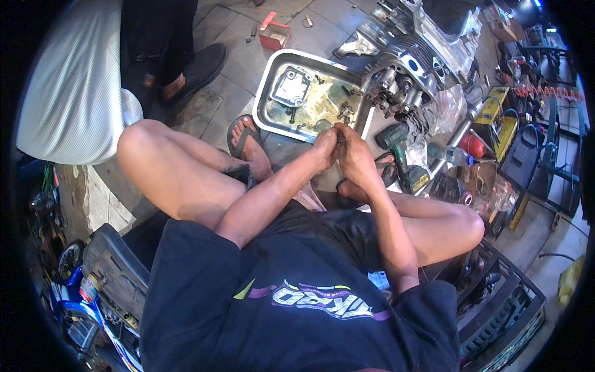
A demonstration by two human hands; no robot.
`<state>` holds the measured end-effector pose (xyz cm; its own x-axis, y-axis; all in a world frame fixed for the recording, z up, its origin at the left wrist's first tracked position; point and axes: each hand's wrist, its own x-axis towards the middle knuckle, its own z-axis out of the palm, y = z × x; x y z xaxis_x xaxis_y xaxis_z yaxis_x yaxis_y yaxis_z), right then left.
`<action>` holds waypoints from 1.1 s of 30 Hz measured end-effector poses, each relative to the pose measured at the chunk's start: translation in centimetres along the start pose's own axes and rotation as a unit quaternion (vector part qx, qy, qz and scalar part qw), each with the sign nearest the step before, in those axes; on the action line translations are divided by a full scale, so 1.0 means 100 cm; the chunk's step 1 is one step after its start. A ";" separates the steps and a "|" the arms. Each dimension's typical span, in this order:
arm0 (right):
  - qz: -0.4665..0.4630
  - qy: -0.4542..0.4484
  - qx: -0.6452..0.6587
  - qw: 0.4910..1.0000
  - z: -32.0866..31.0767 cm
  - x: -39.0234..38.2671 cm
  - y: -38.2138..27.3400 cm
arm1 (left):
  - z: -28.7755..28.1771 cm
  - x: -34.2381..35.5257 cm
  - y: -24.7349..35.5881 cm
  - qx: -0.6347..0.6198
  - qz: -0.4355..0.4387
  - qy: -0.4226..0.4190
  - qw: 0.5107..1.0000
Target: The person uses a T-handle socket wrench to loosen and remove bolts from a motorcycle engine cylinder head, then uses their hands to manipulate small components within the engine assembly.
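My left hand [325, 150] and my right hand [356, 154] meet over the near edge of a white-rimmed metal tray [258, 99]. The fingers of both are closed together around something small and dark, mostly hidden between them. Inside the tray, in shallow yellowish liquid, lie a square metal cover [291, 87] and several small metal parts. An engine with a finned cylinder [403, 68] stands just beyond the tray's right end. To the right of my right hand, a green and black cordless drill [396, 146] rests on the floor.
An open red box [274, 36] sits on the tiles behind the tray. At the right are a plastic bottle [451, 154], a yellow case [493, 106] and a coiled red hose [545, 93]. Another person's dark shoe [198, 69] is at the upper left. My legs flank the work area.
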<state>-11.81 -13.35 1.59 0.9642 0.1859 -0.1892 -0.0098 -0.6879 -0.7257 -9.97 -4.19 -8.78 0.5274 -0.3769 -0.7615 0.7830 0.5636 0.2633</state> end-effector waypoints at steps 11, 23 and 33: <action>-0.052 0.005 -0.058 0.997 -0.021 -0.005 0.008 | -0.127 0.060 0.058 0.737 0.325 0.206 0.555; 0.013 0.060 -0.042 0.997 -0.082 -0.020 -0.016 | -0.066 -0.006 0.139 0.671 0.361 0.308 0.570; -0.158 0.330 -0.123 0.923 -0.144 -0.009 -0.061 | 0.111 -0.109 0.131 0.508 0.745 -0.020 0.432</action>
<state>-8.85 -19.42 15.72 0.8607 -0.0065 0.5090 0.2823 -0.8260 -0.4879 -1.83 -0.87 9.58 0.6852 -0.1756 0.7069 -0.7049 -0.4042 0.5828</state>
